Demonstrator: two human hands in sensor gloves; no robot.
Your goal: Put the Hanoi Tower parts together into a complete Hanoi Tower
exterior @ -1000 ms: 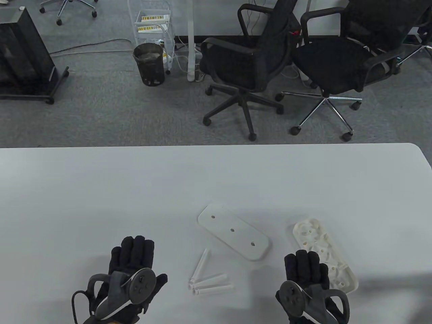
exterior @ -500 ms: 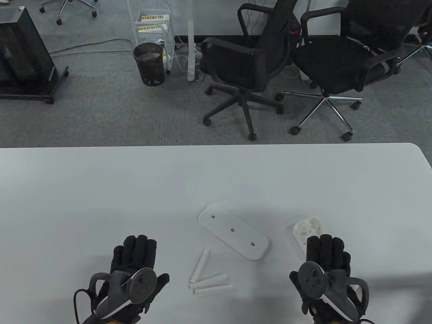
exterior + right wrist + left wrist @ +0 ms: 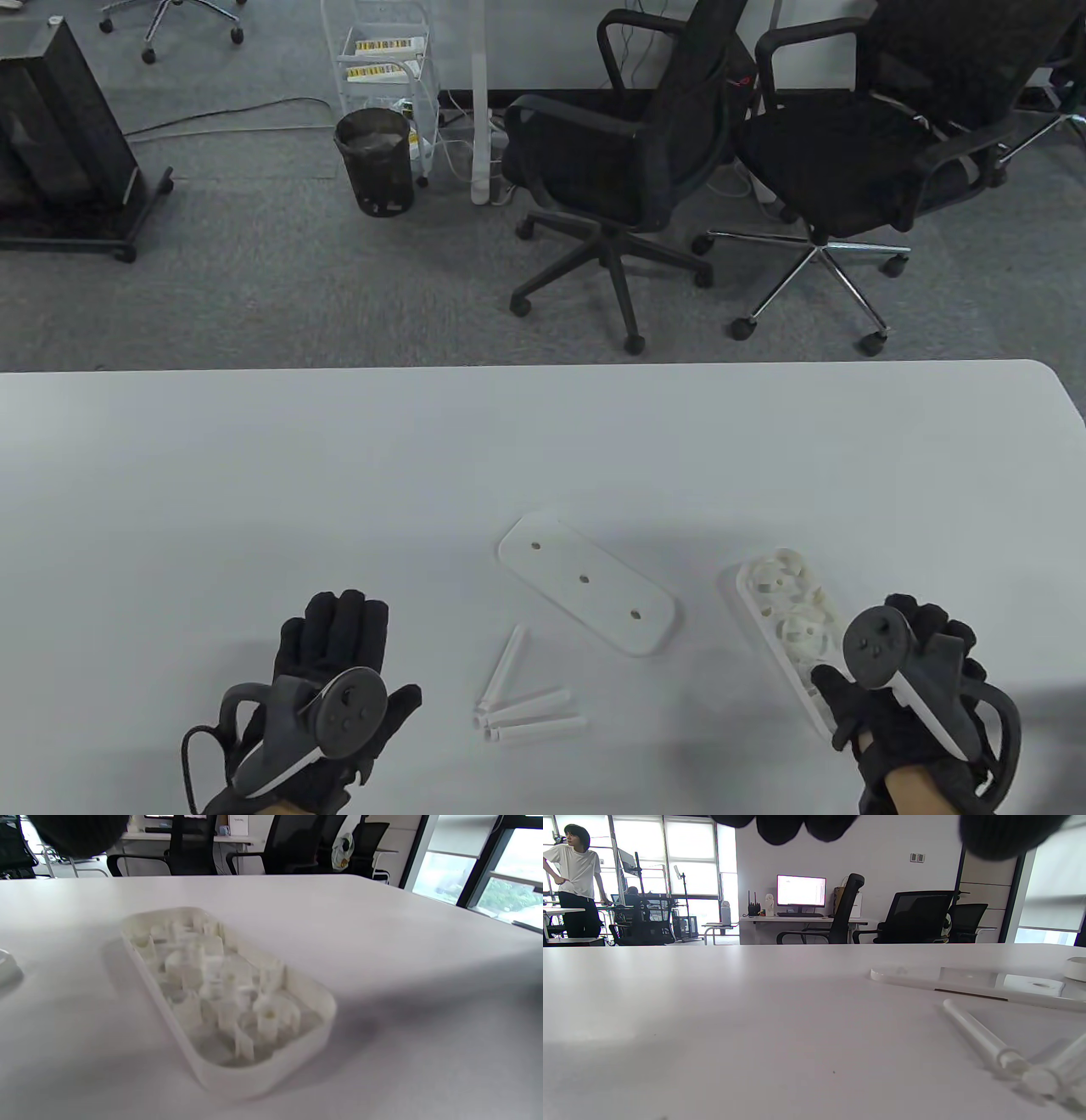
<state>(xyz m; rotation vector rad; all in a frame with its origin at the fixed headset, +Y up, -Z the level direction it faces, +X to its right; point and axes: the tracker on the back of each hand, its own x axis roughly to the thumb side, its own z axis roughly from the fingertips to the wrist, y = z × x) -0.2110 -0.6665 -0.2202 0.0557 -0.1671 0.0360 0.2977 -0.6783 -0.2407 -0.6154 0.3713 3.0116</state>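
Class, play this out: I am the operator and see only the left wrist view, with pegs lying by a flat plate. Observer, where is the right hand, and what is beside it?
Observer: The right hand is at the near end of a ribbed base, to the right of the plate.
Operator: Is it lifting that base?
Observer: No. In the right wrist view the base lies flat on the table, and no fingers show on it.
Operator: How many pegs?
Observer: Three pegs, fanned out from bunched left ends.
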